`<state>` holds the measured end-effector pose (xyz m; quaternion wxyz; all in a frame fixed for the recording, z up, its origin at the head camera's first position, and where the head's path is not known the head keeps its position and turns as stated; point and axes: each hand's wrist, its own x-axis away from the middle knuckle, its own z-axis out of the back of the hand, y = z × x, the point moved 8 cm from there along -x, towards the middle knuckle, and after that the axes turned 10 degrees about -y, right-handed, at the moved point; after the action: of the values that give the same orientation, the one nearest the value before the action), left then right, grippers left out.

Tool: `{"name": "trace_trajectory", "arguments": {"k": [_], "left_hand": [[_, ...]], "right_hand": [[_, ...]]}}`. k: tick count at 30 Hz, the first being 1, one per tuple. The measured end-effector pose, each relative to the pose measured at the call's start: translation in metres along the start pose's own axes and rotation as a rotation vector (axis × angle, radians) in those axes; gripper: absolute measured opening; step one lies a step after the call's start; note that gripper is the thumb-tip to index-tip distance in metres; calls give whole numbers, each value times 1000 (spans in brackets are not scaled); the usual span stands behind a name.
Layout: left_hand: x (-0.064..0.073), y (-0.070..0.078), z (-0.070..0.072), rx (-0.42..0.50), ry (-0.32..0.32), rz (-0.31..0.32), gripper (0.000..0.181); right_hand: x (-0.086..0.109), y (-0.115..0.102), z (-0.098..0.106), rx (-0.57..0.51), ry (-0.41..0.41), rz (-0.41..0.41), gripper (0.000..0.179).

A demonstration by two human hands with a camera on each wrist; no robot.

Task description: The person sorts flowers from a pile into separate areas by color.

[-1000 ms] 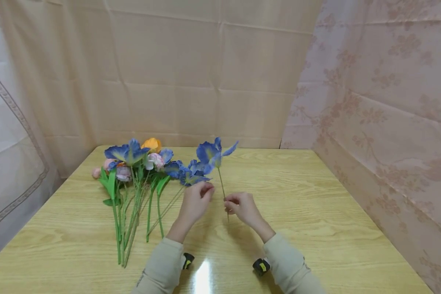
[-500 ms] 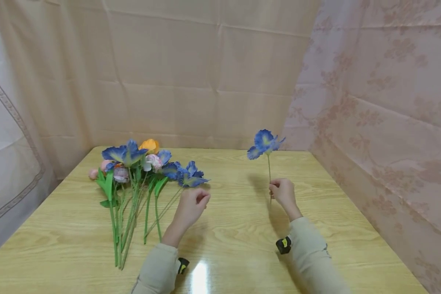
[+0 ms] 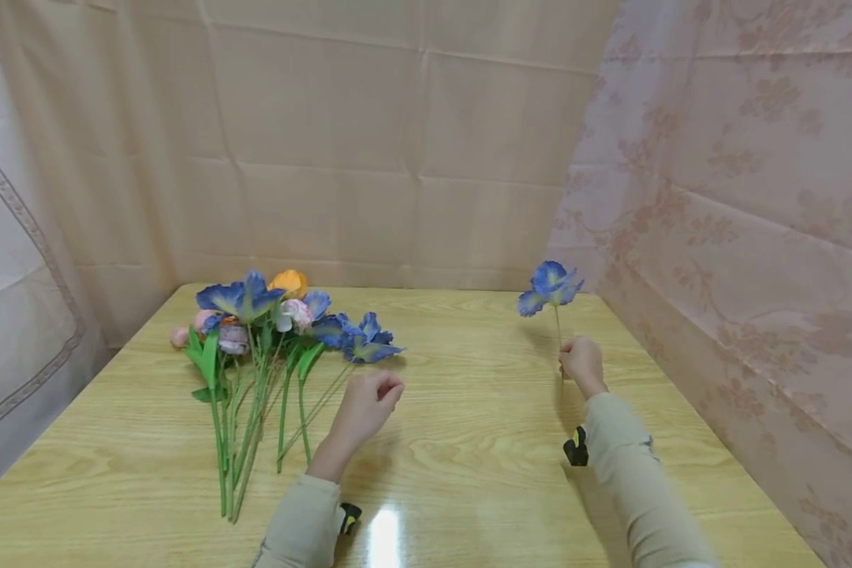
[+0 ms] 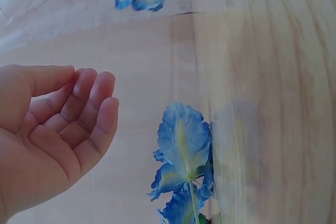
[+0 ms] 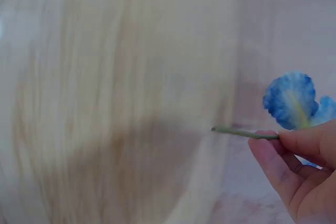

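Blue-ylw flwr (image 3: 548, 285); lt wood-grain tbl (image 3: 461, 465).

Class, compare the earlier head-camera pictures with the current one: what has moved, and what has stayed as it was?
The right hand has carried the blue flower to the right and slightly farther from the person, pinching its stem throughout. The left hand, holding nothing, has drawn back slightly. The other flowers stay lying at the left.

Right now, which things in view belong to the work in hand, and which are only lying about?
Belonging:
blue flower, held
right grip, pinching its stem

Apparently lying about:
orange flower
pink-and-white flower
pale purple flower
other blue flowers
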<state>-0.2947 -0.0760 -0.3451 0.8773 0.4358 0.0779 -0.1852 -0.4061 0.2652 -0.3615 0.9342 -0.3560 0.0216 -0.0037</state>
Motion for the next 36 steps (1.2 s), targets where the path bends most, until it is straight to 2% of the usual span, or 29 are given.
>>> {"name": "trace_trajectory", "arguments": {"k": [4, 7, 12, 21, 28, 36], "left_hand": [[2, -3, -2, -12, -23, 15, 7], [2, -4, -3, -12, -42, 34, 8], [2, -4, -3, -15, -59, 42, 9], [4, -4, -5, -21, -71, 24, 8], [3, -6, -7, -23, -87, 28, 9], [4, -6, -11, -48, -124, 21, 11]], "right_hand": [[-7, 23, 4, 115, -4, -66, 34], [-12, 35, 8, 152, -3, -97, 33], [-19, 43, 11, 169, -5, -118, 33], [-20, 52, 10, 290, 0, -161, 25], [-21, 58, 14, 279, 37, -171, 19], [-23, 65, 10, 284, 17, -159, 18]]}}
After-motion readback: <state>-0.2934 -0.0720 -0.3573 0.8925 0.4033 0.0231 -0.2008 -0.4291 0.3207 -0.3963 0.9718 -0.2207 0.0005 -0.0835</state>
